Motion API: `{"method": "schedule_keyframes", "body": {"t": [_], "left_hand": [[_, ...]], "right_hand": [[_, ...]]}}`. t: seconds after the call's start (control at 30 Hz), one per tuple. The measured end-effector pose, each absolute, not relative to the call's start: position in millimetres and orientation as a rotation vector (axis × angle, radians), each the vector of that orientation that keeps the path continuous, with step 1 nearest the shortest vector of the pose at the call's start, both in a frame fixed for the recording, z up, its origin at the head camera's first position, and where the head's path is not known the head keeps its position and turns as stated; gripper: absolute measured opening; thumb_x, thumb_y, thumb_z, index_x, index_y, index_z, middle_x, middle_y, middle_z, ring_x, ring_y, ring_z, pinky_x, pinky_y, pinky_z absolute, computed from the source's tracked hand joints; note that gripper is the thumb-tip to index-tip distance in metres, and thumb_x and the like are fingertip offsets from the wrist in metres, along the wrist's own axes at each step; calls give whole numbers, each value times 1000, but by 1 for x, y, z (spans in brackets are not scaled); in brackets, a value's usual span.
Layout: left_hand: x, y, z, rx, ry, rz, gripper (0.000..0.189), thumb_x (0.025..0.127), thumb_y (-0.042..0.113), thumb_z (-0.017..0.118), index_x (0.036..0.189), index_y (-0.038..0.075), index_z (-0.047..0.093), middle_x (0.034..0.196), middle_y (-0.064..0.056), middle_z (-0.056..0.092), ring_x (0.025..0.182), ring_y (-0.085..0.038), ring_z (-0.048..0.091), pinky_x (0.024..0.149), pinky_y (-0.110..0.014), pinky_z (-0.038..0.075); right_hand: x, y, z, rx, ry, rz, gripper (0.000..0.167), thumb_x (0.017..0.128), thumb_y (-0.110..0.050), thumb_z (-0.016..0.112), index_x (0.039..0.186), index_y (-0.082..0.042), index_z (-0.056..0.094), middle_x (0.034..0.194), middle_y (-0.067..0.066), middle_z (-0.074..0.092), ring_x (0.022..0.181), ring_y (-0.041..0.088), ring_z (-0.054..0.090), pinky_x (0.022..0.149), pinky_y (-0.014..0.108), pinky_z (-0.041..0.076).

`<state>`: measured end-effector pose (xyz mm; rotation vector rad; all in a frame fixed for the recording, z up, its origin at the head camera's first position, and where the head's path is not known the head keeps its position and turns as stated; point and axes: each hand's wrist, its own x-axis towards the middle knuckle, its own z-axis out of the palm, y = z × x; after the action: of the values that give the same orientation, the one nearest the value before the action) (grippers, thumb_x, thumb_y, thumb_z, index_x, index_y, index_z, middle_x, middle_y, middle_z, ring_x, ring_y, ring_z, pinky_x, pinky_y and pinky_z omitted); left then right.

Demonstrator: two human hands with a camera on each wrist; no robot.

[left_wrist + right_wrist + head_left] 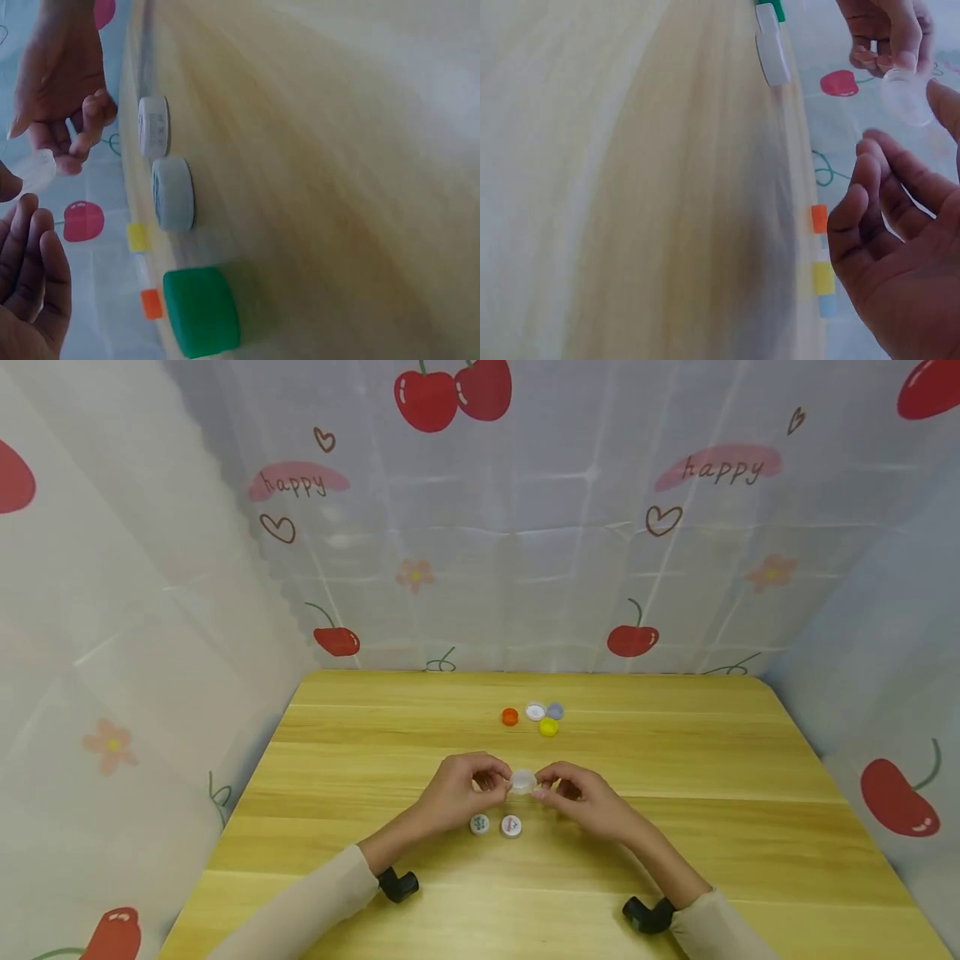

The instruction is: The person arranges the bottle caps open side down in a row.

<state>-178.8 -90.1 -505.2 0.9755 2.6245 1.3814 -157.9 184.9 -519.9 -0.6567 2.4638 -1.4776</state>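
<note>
A clear round plastic cap (523, 781) is raised above the table between the two hands. The left hand (463, 789) pinches its edge between thumb and fingers. On the cap's other side is the right hand (588, 800), its thumb and fingers spread apart with the fingertips right at the rim. In the right wrist view, the right thumb (946, 109) overlaps the edge of the cap (907, 97). Two white printed caps, one with green print (480, 824) and one with red and blue print (512, 827), lie below the hands. A green cap (201, 311) near the left hand is hidden in the head view.
Farther back on the wooden table (360, 735) sit an orange cap (510, 717), a white cap (536, 711), a greyish-blue cap (555, 711) and a yellow cap (548, 727). Curtains with cherry prints (480, 543) stand behind the table and along both sides.
</note>
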Motion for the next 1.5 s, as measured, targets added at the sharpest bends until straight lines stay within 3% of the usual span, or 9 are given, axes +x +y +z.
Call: {"method": "schedule_keyframes", "body": {"t": [0.2, 0.3, 0.43, 0.67, 0.83, 1.0, 1.3, 1.5], "left_hand": [[-176, -90, -500, 1655, 2987, 961, 15, 91, 14, 83, 105, 14, 79, 92, 7, 74, 83, -4, 69, 74, -17, 57], [-176, -87, -499, 1873, 3064, 828, 16, 90, 18, 84, 105, 14, 78, 93, 7, 74, 81, -5, 69, 72, -15, 56], [-175, -84, -500, 1958, 3082, 788, 16, 91, 19, 83, 105, 14, 78, 91, 8, 73, 79, -5, 67, 71, -15, 54], [-171, -83, -503, 1814, 3046, 877, 15, 93, 19, 83, 107, 16, 78, 94, 9, 74, 84, -5, 68, 74, -15, 55], [-164, -82, -504, 1316, 2776, 1262, 22, 99, 30, 80, 119, 21, 77, 99, 8, 73, 90, -5, 67, 80, -20, 59], [-161, -80, -507, 979, 2524, 1503, 28, 99, 39, 80, 124, 27, 76, 104, 8, 72, 92, -4, 67, 82, -25, 62], [-162, -79, -508, 976, 2467, 1534, 27, 98, 33, 82, 124, 26, 77, 104, 7, 72, 90, -4, 67, 83, -27, 62], [-159, -81, -506, 1098, 2512, 1356, 30, 97, 35, 83, 125, 27, 76, 124, 9, 69, 100, -7, 67, 88, -25, 61]], "right_hand": [[-163, 185, -526, -706, 2199, -1623, 32, 116, -21, 48, 120, -2, 74, 100, 28, 67, 80, 38, 58, 69, 35, 55], [-165, 185, -525, -730, 2152, -1681, 34, 116, -19, 47, 117, 4, 72, 96, 28, 66, 78, 36, 57, 69, 37, 54], [-166, 185, -525, -729, 2112, -1723, 35, 115, -18, 49, 116, 10, 70, 93, 23, 65, 76, 30, 56, 69, 36, 53], [-161, 183, -525, -698, 2154, -1751, 27, 114, -16, 53, 114, 4, 72, 97, 24, 65, 79, 34, 56, 70, 36, 54], [-153, 178, -523, -735, 2422, -1742, 7, 105, -14, 71, 111, -15, 74, 97, 8, 69, 80, 17, 60, 72, 29, 54], [-147, 175, -521, -950, 2688, -1709, 24, 95, -9, 83, 113, -22, 74, 97, -5, 69, 82, 13, 59, 73, 30, 53], [-145, 178, -516, -1094, 2747, -1607, 29, 95, -10, 83, 120, -21, 73, 102, -6, 70, 85, 15, 61, 73, 31, 54], [-142, 187, -512, -1234, 2824, -1391, 35, 86, -20, 92, 116, -22, 74, 99, -7, 69, 87, 12, 62, 75, 29, 56]]}}
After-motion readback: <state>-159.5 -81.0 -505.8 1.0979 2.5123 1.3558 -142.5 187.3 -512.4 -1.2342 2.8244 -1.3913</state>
